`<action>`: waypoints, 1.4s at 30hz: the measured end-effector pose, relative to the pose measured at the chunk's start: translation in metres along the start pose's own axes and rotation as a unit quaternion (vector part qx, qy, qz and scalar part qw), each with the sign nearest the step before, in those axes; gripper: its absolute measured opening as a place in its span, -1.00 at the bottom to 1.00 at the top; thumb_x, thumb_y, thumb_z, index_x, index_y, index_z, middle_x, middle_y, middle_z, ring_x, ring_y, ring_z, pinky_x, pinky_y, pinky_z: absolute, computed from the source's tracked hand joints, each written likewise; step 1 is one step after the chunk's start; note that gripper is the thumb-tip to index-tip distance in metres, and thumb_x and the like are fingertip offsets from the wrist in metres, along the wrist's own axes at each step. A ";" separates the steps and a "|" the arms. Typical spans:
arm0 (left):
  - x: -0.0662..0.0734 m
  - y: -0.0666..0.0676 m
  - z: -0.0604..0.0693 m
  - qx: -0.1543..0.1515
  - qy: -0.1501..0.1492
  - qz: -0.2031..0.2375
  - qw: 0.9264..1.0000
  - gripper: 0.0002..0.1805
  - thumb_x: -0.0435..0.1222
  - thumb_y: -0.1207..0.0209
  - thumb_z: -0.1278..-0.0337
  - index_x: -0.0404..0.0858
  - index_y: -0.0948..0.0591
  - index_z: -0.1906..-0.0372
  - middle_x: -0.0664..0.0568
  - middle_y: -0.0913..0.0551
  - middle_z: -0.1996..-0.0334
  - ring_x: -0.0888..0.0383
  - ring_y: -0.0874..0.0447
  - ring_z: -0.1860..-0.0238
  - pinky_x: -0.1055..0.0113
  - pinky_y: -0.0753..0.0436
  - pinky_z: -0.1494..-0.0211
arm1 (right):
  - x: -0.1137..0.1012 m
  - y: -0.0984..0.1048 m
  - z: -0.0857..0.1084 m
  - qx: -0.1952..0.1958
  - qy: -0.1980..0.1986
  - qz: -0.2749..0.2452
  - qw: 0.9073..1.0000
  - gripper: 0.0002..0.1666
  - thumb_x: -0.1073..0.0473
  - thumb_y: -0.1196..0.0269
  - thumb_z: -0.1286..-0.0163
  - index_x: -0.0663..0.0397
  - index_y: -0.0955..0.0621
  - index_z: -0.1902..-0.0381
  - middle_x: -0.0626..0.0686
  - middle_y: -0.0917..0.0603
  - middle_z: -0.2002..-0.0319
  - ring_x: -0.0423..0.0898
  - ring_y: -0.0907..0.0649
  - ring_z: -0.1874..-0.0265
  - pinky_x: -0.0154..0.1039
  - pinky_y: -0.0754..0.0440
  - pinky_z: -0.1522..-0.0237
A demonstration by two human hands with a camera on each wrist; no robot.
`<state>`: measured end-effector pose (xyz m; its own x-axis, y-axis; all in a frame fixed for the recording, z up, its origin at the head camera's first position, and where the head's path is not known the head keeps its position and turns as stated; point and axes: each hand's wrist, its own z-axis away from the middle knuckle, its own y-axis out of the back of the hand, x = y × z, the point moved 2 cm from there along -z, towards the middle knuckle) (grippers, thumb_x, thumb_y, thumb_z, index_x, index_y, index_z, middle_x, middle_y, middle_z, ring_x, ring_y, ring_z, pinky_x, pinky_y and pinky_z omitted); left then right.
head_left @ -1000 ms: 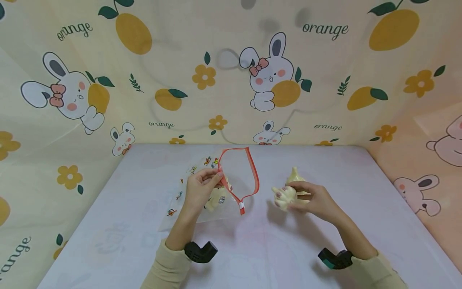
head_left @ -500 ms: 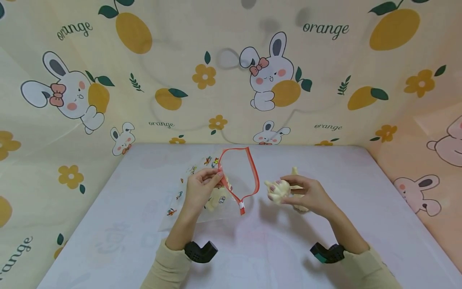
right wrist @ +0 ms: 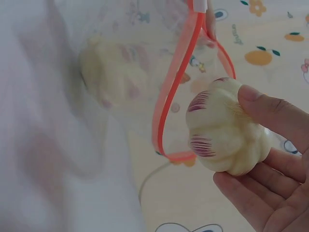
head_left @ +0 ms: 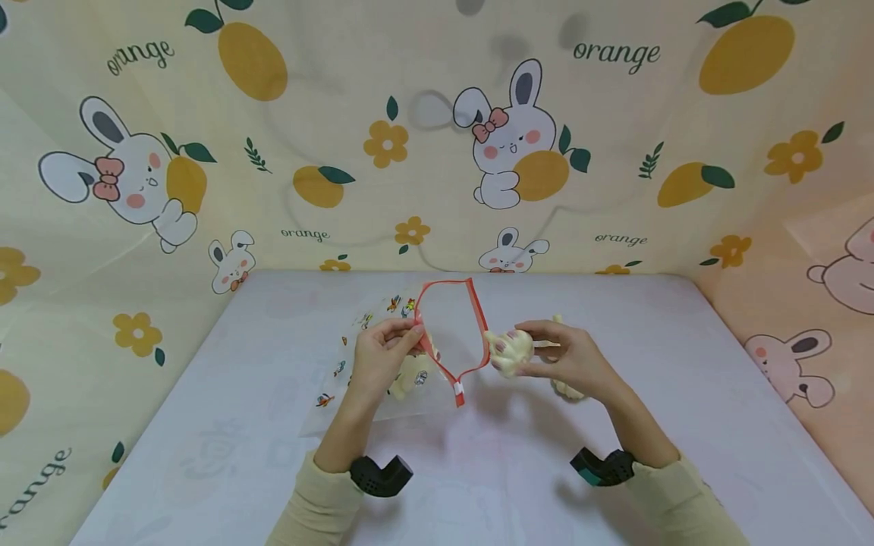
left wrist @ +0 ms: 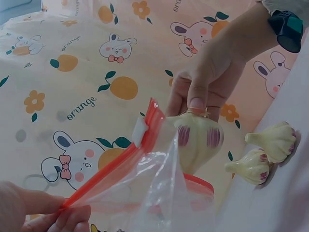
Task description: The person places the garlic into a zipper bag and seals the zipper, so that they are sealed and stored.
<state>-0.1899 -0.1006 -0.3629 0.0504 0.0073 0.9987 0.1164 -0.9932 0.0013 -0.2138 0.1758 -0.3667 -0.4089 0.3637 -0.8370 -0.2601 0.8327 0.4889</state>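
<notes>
A clear bag with printed figures and a red zip edge stands with its mouth spread wide, facing right. My left hand pinches the red edge between thumb and fingers. At the mouth's right side, my right hand holds a garlic bulb between thumb and fingertips, its stem toward the bag. The right wrist view shows another bulb inside the bag. Two more bulbs, one behind and one nearer, lie on the table in the left wrist view, partly hidden by my right hand in the head view.
The white table runs back to a hanging cloth printed with rabbits and oranges. A white slider sits at the low corner of the bag's red edge. Black wrist devices are strapped above both sleeves.
My right hand has moved left with the bulb, from beside the other bulbs to the bag's red rim. My left hand and the bag have barely moved.
</notes>
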 end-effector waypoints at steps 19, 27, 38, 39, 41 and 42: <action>0.002 -0.001 0.002 -0.004 0.003 0.003 1.000 -0.79 -0.42 -0.20 -0.20 -0.46 -0.63 0.11 -0.09 -0.75 0.36 0.29 -0.65 0.47 0.49 -0.72 0.30 | -0.007 -0.016 -0.019 -0.004 0.011 -0.002 1.000 -0.31 0.29 -0.51 0.03 0.30 -0.56 -0.11 0.27 -0.66 -0.07 -0.50 -0.58 0.12 -0.20 -0.74 0.00; 0.002 -0.001 0.001 0.001 0.007 -0.010 1.000 -0.79 -0.40 -0.21 -0.21 -0.43 -0.64 0.10 -0.11 -0.75 0.34 0.30 -0.65 0.47 0.47 -0.73 0.28 | -0.007 -0.024 -0.026 -0.017 -0.009 -0.018 1.000 -0.32 0.28 -0.50 0.01 0.24 -0.56 -0.12 0.25 -0.64 -0.10 -0.47 -0.59 0.11 -0.20 -0.72 -0.04; 0.002 -0.001 0.001 0.002 0.008 -0.004 1.000 -0.79 -0.41 -0.21 -0.20 -0.45 -0.63 0.10 -0.11 -0.75 0.34 0.30 -0.64 0.47 0.48 -0.73 0.29 | -0.009 -0.033 -0.032 -0.019 -0.035 -0.028 0.999 -0.34 0.23 -0.51 0.00 0.15 -0.58 -0.11 0.20 -0.66 -0.09 -0.13 -0.65 0.03 -0.01 -0.70 -0.08; 0.002 -0.001 0.001 0.003 0.008 -0.003 1.000 -0.79 -0.41 -0.21 -0.20 -0.45 -0.64 0.10 -0.10 -0.75 0.35 0.31 -0.64 0.47 0.49 -0.72 0.30 | -0.009 -0.034 -0.033 -0.019 -0.035 -0.028 0.999 -0.34 0.23 -0.51 0.00 0.16 -0.58 -0.12 0.20 -0.66 -0.09 -0.08 -0.65 0.01 -0.01 -0.69 -0.08; 0.002 -0.001 0.001 0.005 0.010 -0.002 1.000 -0.79 -0.41 -0.21 -0.20 -0.45 -0.64 0.11 -0.07 -0.74 0.36 0.31 -0.64 0.48 0.51 -0.71 0.31 | -0.009 -0.036 -0.034 -0.019 -0.033 -0.028 0.999 -0.33 0.25 -0.51 0.00 0.18 -0.58 -0.12 0.22 -0.66 -0.08 0.01 -0.65 -0.01 -0.05 -0.70 -0.07; 0.002 -0.001 0.001 0.005 0.010 -0.001 1.000 -0.79 -0.41 -0.21 -0.20 -0.45 -0.64 0.11 -0.06 -0.74 0.37 0.31 -0.64 0.48 0.51 -0.71 0.31 | -0.008 -0.037 -0.035 -0.018 -0.032 -0.029 0.999 -0.33 0.26 -0.51 0.00 0.20 -0.57 -0.12 0.22 -0.66 -0.08 0.05 -0.65 -0.02 -0.08 -0.71 -0.06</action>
<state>-0.1890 -0.0993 -0.3606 0.0300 0.0066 0.9995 0.1272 -0.9919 0.0028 -0.2311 0.1277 -0.3691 -0.3354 0.3433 -0.8773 -0.3137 0.8374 0.4476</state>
